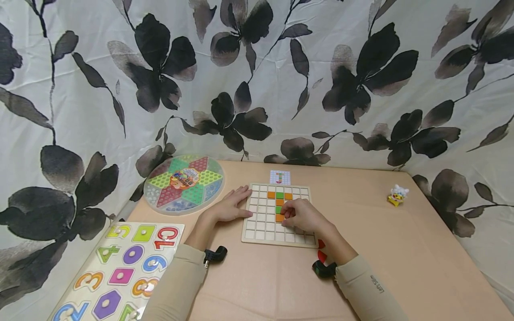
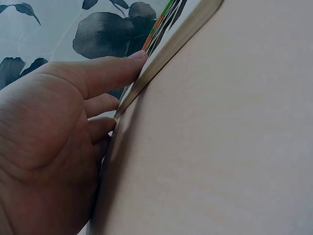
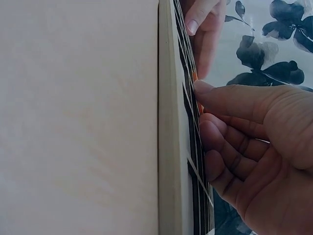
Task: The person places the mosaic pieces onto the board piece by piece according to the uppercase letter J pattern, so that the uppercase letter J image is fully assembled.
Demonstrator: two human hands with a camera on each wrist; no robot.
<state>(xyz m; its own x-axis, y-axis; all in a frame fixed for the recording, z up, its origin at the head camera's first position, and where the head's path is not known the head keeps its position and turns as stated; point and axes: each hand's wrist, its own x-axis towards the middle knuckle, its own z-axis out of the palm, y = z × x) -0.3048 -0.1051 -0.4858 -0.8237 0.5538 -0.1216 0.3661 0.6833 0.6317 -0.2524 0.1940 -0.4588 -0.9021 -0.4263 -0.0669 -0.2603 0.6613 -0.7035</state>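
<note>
head view: right grip (image 1: 304,216) pinches square orange tile (image 1: 279,218), relaxed left grip (image 1: 230,207) touches gridded wooden board (image 1: 259,234).

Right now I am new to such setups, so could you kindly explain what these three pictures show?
There is no machine: a person works barehanded. The wide picture is taken from the head, the two closer ones from wrist cameras. On the table are a gridded board holding orange squares and green squares, a patterned card, a round game board, a number puzzle, a small toy and red pieces. The left hand rests against the gridded board's left edge. The right hand touches the lowest orange square; I cannot tell whether its grip is closed on it.
</note>
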